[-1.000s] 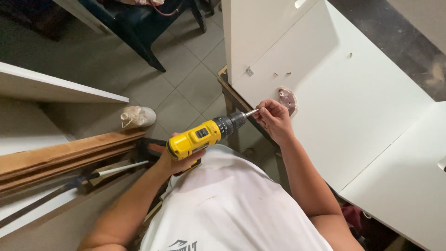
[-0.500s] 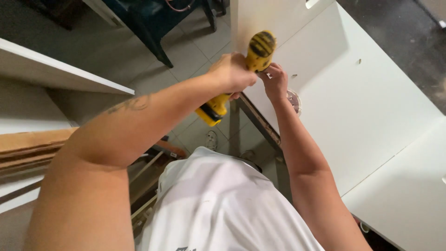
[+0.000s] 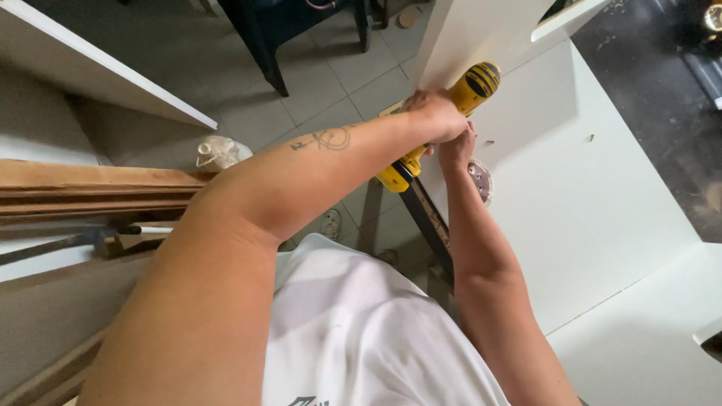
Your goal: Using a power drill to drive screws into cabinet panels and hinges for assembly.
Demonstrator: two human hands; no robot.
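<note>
Head view. The left hand (image 3: 430, 114) is wrapped tight round the handle of the yellow drill (image 3: 444, 124); grip closed on it, knuckles up. A second ago the drill sat low, near the person's waist, with the right hand at its tip. Half a second ago it had swung up toward the white panel (image 3: 594, 188). Now it sits higher, its striped rear end pointing up and away, its battery foot hanging below the wrist. The tool has gone from being readied to being pressed against the panel's near edge, so the work looks to be at the driving stage, as far as I can judge.

The right hand (image 3: 456, 149) has stayed at the panel edge throughout and now tucks just under the left, touching the drill body. Its fingers are curled, but whether they pinch a screw, steady the bit or brace the panel, I cannot tell.

Hidden or unclear:
- The chuck, the bit and the contact point are covered by both hands.
- A small round dish (image 3: 481, 179) beside the right wrist is half hidden by the forearm; contents unreadable.
- The left forearm blocks much of the floor (image 3: 316, 83). A clear bottle (image 3: 218, 154) lies there beyond wooden boards (image 3: 83, 188).
- A dark chair (image 3: 293, 30) is cut off at the top edge.
</note>
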